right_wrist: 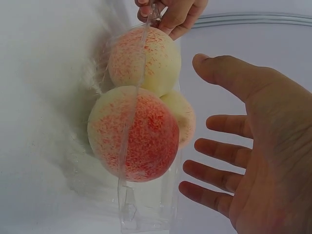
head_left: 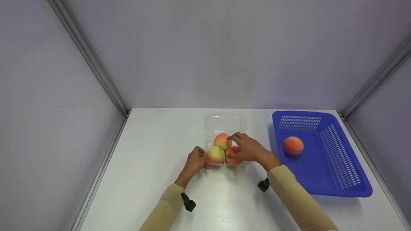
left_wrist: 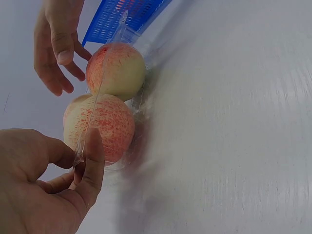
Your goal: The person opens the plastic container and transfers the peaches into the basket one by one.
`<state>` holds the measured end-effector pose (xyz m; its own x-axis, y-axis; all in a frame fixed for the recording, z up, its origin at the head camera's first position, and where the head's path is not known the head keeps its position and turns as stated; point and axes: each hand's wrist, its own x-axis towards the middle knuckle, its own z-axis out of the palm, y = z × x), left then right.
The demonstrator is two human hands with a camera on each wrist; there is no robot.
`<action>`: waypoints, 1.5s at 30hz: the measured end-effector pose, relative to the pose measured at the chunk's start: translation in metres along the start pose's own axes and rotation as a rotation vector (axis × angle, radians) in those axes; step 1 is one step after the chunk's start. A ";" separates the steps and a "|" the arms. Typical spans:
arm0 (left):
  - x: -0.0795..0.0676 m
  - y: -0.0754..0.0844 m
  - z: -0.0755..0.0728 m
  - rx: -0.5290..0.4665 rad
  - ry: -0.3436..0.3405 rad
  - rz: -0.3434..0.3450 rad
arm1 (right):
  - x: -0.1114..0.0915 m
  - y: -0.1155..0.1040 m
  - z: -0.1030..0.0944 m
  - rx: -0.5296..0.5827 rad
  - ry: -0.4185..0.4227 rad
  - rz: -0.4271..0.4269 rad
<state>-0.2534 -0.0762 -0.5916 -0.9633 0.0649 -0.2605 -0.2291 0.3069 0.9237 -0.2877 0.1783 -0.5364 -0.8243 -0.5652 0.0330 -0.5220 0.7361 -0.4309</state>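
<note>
A clear plastic clamshell box (head_left: 224,123) lies on the white table with its lid folded back, away from the person. Three peaches sit in its near half: a yellowish one (head_left: 215,155) at the left, a redder one (head_left: 233,159) at the right and another (head_left: 221,140) behind them. My left hand (head_left: 196,159) pinches the box's rim at the near left corner between thumb and fingers, as the left wrist view shows. Over the right side of the box hovers my right hand (right_wrist: 258,126), its fingers spread and apart from the peaches, holding nothing.
To the right stands a blue perforated plastic basket (head_left: 321,173), with one more peach (head_left: 293,146) inside near its left wall. Pale panels with grey metal rails (head_left: 96,69) enclose the table (head_left: 151,138) at the back and both sides.
</note>
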 end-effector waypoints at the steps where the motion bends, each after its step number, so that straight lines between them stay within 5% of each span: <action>1: 0.000 0.000 0.000 0.002 0.000 0.001 | 0.000 0.001 0.001 0.004 -0.002 0.004; 45: 0.000 -0.003 0.000 -0.002 0.002 0.023 | 0.005 0.009 0.023 0.152 -0.101 0.169</action>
<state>-0.2527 -0.0773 -0.5943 -0.9686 0.0695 -0.2386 -0.2073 0.3038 0.9299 -0.2908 0.1734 -0.5609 -0.8669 -0.4790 -0.1382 -0.3335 0.7632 -0.5534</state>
